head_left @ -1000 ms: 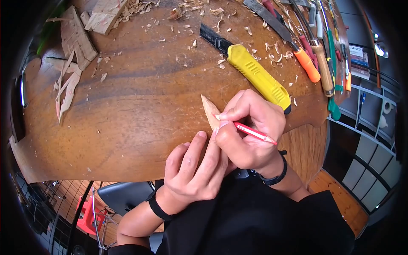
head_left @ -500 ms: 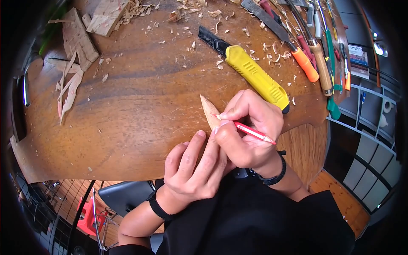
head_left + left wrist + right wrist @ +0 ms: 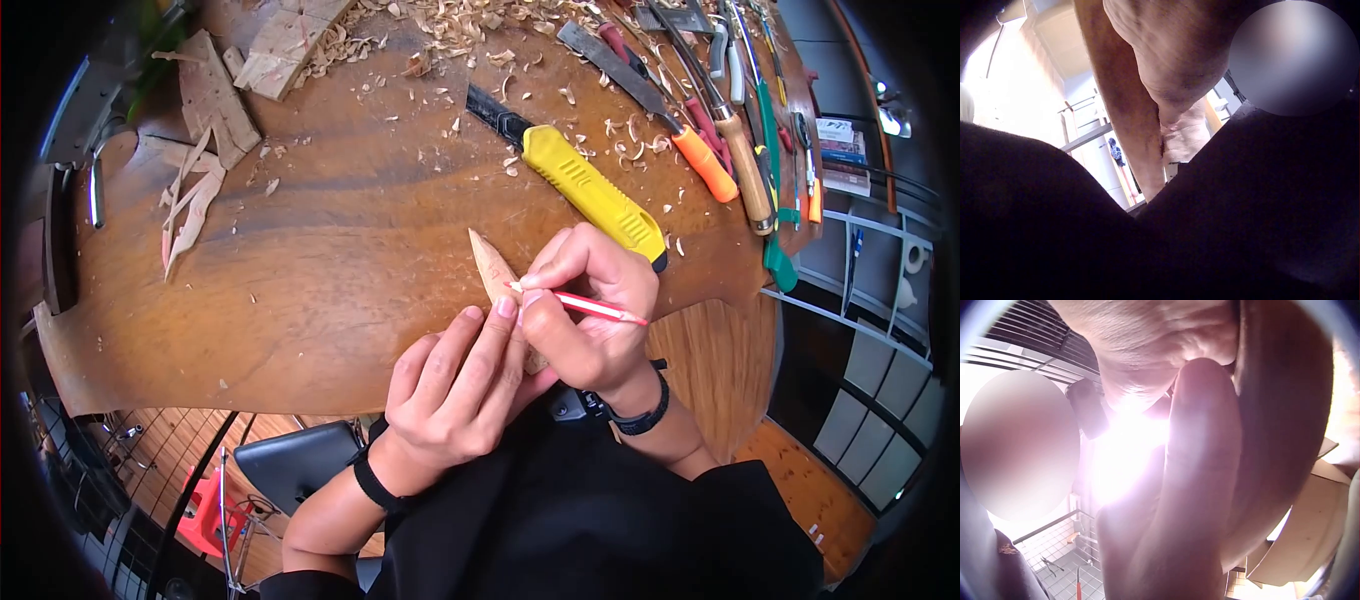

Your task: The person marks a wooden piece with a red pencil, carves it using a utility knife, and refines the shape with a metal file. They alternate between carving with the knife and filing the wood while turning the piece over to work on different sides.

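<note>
The head view is bright with bowed edges, the left wrist's mostly dark, the right's glare-washed.

Pinching with a curled right hand (image 3: pixel 598 332); gripping close beside with the left hand (image 3: pixel 450 390), with fingers (image 3: pixel 450 350) slanting forward.

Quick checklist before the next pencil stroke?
1. Pencil gripped in right hand: ok.
2. Wood piece held by left hand: ok.
3. Pencil tip touching the wood: cannot tell; it's at the surface, contact too small to judge.
4. Yellow knife blade pointing away from both hands: ok.
5. Table free of shavings: not ok, scattered beyond the hands.
</note>
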`<state>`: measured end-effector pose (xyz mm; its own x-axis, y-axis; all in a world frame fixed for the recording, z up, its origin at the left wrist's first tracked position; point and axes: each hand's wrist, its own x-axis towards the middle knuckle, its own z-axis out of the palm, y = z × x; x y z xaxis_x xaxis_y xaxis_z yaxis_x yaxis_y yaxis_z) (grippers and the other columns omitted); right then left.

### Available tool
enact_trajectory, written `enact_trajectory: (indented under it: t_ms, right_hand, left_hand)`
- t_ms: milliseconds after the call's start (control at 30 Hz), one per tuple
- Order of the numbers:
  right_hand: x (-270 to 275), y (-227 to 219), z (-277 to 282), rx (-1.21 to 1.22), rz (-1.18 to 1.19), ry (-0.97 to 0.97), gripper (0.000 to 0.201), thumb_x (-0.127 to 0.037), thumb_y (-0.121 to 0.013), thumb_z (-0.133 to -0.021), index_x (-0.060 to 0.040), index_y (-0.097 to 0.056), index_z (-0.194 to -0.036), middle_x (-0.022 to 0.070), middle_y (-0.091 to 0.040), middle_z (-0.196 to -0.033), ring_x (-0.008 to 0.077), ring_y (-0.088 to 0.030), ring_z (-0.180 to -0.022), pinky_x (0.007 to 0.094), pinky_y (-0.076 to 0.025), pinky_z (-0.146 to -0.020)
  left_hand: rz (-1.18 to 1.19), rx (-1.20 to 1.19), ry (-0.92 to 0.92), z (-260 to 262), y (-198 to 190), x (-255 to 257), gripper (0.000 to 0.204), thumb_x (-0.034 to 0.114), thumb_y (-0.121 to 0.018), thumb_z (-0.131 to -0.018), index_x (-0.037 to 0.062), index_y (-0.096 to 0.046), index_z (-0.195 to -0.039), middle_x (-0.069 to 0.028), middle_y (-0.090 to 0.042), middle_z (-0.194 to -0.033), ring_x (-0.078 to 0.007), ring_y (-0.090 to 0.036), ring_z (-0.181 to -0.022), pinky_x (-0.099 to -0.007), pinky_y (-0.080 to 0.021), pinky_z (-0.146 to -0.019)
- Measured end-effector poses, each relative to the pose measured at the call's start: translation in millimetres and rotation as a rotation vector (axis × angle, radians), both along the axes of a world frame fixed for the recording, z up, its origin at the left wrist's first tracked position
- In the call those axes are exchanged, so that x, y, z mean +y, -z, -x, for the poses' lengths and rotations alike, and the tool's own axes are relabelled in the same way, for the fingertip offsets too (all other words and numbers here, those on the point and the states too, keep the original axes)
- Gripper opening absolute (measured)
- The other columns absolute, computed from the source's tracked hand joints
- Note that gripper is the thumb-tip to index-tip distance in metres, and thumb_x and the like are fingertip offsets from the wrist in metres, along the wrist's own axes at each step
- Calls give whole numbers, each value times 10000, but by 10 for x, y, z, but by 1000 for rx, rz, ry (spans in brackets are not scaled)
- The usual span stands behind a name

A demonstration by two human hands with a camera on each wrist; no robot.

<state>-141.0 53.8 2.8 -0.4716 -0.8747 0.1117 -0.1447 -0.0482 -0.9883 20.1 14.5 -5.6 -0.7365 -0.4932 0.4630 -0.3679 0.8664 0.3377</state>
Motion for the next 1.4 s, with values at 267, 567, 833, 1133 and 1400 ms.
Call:
enact_trajectory:
  t_ms: [267, 567, 833, 1133, 1400]
  right_hand:
    - [23, 13, -3, 149, -40, -17, 160, -29, -735, -759, -26, -575, -753, 51, -563, -585, 106, -576, -491, 264, -439, -478]
    - [7, 24, -12, 133, -64, -45, 180, -28, -740, -740, -22, -560, -742, 69, -560, -608, 124, -562, -506, 276, -437, -480]
    - [7, 15, -22, 139, -68, -44, 193, -18, -734, -725, -20, -540, -723, 74, -551, -606, 135, -558, -502, 282, -433, -474]
    - [37, -27, 26, 183, -78, -120, 143, 45, -696, -774, 10, -558, -767, 87, -629, -694, 96, -576, -586, 235, -436, -528]
    - [15, -30, -3, 163, -73, -57, 136, 42, -690, -770, 15, -556, -766, 86, -614, -699, 88, -548, -595, 237, -424, -538]
  left_hand:
    - [-42, 56, 44, -14, 31, 1, 268, 288, -784, -880, 29, -781, -946, -118, -756, -1050, -244, -747, -986, -311, -578, -795]
    - [-79, 42, 63, -30, 40, 29, 328, 173, -819, -737, 12, -764, -1018, -141, -748, -1052, -280, -737, -1030, -348, -579, -861]
    - [-71, 59, 66, -27, 41, 21, 329, 169, -815, -731, 4, -764, -1011, -138, -747, -1043, -285, -737, -1015, -351, -582, -851]
    - [-71, 63, 60, -29, 46, 23, 331, 177, -821, -726, 7, -764, -1005, -136, -746, -1035, -288, -735, -1024, -351, -579, -850]
    - [-80, 67, 43, -14, 34, 41, 343, 186, -838, -724, 9, -767, -1009, -138, -749, -1046, -280, -734, -1018, -351, -576, -855]
